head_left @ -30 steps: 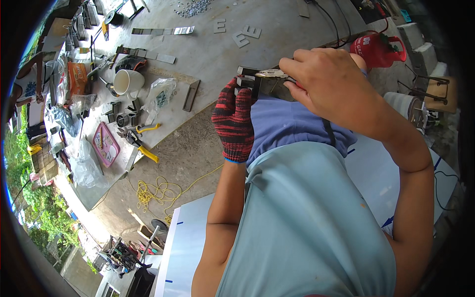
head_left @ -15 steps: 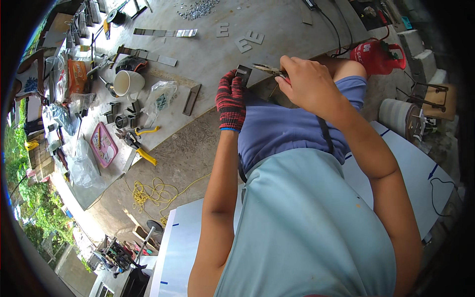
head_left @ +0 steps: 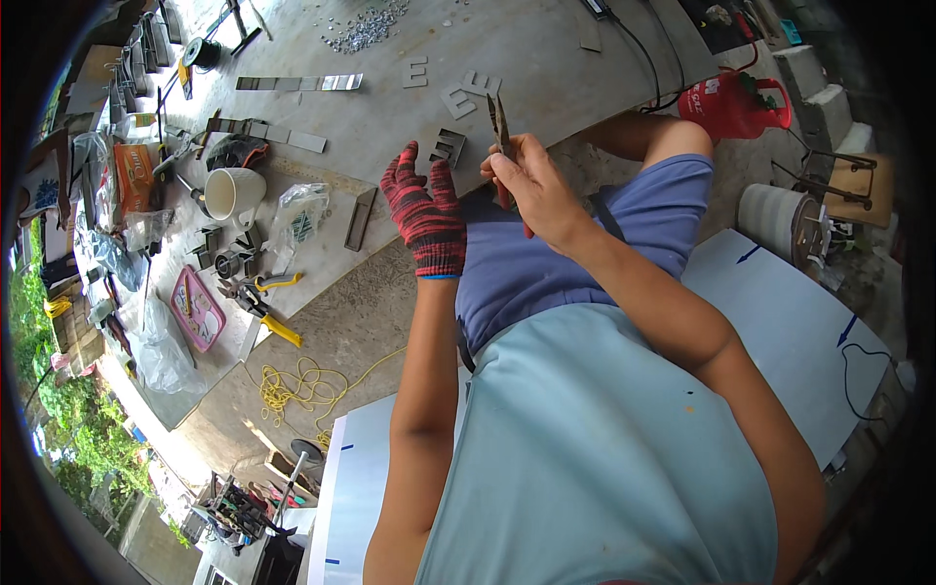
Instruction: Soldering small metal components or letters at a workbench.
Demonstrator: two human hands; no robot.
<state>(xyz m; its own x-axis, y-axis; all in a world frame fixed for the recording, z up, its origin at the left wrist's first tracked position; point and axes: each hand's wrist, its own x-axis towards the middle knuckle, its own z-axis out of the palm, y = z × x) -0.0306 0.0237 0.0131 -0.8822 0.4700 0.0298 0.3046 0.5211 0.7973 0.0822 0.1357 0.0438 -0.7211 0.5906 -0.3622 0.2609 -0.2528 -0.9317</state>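
Observation:
My left hand [head_left: 423,213], in a red-and-black striped knit glove, is over the table edge with its fingers spread and nothing in them. Just beyond its fingertips a small E-shaped metal piece with raised walls [head_left: 448,146] rests on the table. My bare right hand [head_left: 531,185] is wrapped around a pair of pliers [head_left: 499,132], their jaws pointing up and away from me. Farther back lie three flat E-shaped metal cutouts [head_left: 415,72], apart from both hands.
A metal strip [head_left: 299,84] and a pile of small metal bits [head_left: 366,27] lie at the back. On the left are a white mug [head_left: 234,195], yellow-handled snips [head_left: 281,328] and a pink tray [head_left: 198,310]. A red gas cylinder [head_left: 726,105] stands at right; yellow cord [head_left: 292,385] coils below.
My left hand has let go of the walled metal piece, which now rests on the table, and its fingers have spread. My right hand has moved left and swung the pliers upright.

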